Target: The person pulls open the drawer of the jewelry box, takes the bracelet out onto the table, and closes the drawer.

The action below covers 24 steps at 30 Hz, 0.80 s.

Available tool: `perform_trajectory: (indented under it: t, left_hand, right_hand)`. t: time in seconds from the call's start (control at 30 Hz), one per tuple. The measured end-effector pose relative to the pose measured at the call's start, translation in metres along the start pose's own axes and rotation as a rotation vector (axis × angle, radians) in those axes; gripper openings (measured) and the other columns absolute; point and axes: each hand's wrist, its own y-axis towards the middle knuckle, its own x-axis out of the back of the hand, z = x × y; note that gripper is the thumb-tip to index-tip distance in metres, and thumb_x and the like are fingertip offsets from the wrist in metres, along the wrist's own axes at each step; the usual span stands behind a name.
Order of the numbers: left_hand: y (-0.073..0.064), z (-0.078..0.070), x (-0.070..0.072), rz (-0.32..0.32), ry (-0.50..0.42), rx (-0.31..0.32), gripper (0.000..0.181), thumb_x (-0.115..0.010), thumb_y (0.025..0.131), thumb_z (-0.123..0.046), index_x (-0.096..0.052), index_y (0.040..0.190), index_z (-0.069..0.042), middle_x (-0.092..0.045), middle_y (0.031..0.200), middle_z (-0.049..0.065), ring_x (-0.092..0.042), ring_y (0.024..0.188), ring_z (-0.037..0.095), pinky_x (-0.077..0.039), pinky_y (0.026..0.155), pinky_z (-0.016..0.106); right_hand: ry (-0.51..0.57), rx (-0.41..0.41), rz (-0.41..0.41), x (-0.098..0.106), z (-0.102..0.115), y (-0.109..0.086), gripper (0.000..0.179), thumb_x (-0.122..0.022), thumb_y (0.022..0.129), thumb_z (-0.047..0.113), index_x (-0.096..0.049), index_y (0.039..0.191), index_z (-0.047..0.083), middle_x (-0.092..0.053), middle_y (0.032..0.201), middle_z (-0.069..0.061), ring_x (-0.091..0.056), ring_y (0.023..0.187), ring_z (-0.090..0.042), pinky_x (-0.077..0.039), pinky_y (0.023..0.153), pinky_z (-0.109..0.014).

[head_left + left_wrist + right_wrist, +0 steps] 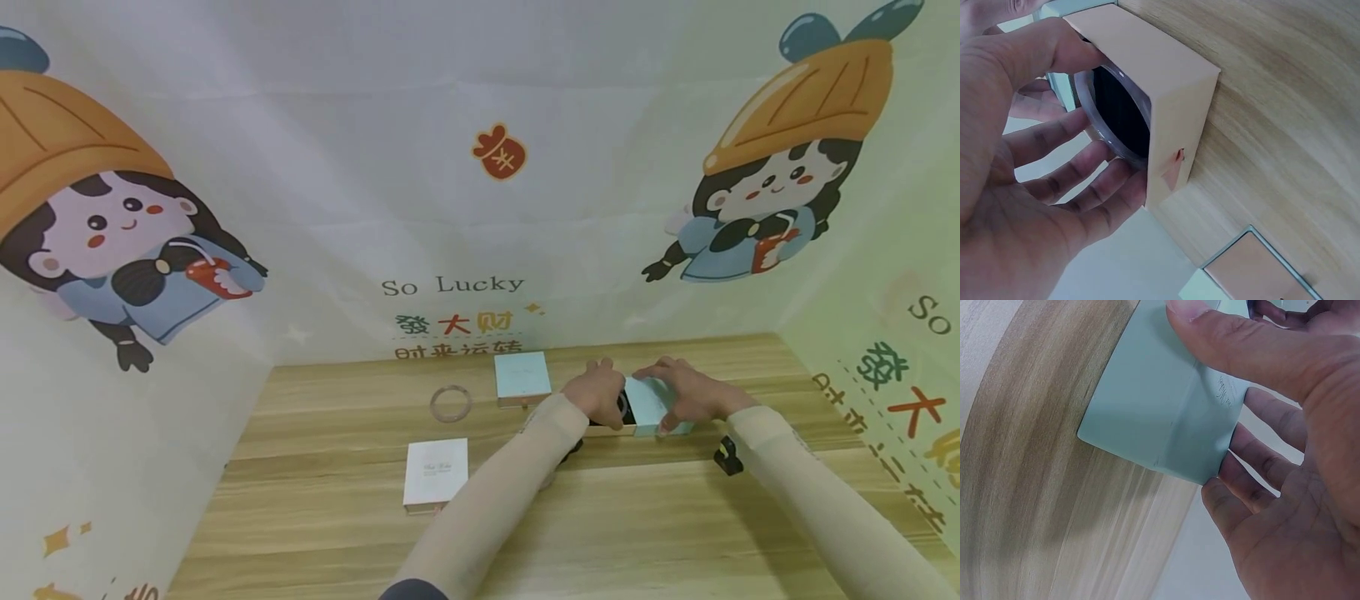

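A pale blue box sleeve [649, 406] lies on the table with its peach drawer [1129, 47] pulled out to the left. Inside the drawer, a translucent bangle [1099, 125] sits tilted over a black lining. My left hand [597, 393] pinches this bangle, thumb at its near edge and fingertips along the far edge. From the right, my right hand [693, 393] grips the sleeve, its thumb on the near side and fingers [1260, 456] along the far side. A small pink ribbon tab [1174, 170] shows on the drawer's front face.
Left of the hands, a closed pale blue box [522, 374] stands near the back wall. A pinkish bangle [432, 405] lies beside it on the wooden table [322, 475]. A white box [436, 469] sits nearer, partly behind my left forearm. Printed cloth walls surround the table.
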Motion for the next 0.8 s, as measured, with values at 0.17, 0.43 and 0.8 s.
perform_trajectory:
  t: [0.17, 0.43, 0.8]
  left_hand:
    - [0.0011, 0.0034, -0.002, -0.014, -0.015, -0.016, 0.034, -0.078, 0.089, -0.035, -0.066, 0.118, -0.021, -0.046, 0.149, 0.005, -0.045, 0.137, 0.025, -0.05, 0.075, 0.029]
    - [0.0, 0.0069, -0.0044, -0.062, -0.051, -0.042, 0.048, -0.081, 0.086, -0.036, -0.064, 0.128, -0.023, -0.053, 0.132, 0.0, -0.048, 0.111, 0.016, -0.048, 0.068, 0.027]
    - [-0.007, 0.0097, -0.0039, -0.118, -0.078, -0.084, 0.059, -0.081, 0.087, -0.038, -0.06, 0.139, -0.02, -0.053, 0.141, 0.003, -0.052, 0.117, 0.017, -0.049, 0.075, 0.023]
  right_hand:
    - [-0.006, 0.007, 0.001, -0.0004, 0.0006, -0.0011, 0.091, -0.095, 0.069, 0.02, -0.051, 0.147, 0.004, -0.05, 0.14, -0.024, -0.048, 0.121, -0.043, -0.051, 0.094, -0.061]
    - [-0.005, 0.006, -0.005, -0.0005, 0.0001, -0.0021, 0.091, -0.095, 0.069, 0.02, -0.052, 0.147, 0.005, -0.05, 0.138, -0.024, -0.049, 0.118, -0.041, -0.052, 0.092, -0.058]
    - [-0.002, 0.011, -0.002, -0.0011, -0.0011, 0.0, 0.092, -0.096, 0.068, 0.021, -0.051, 0.148, 0.004, -0.05, 0.138, -0.024, -0.049, 0.116, -0.039, -0.052, 0.09, -0.055]
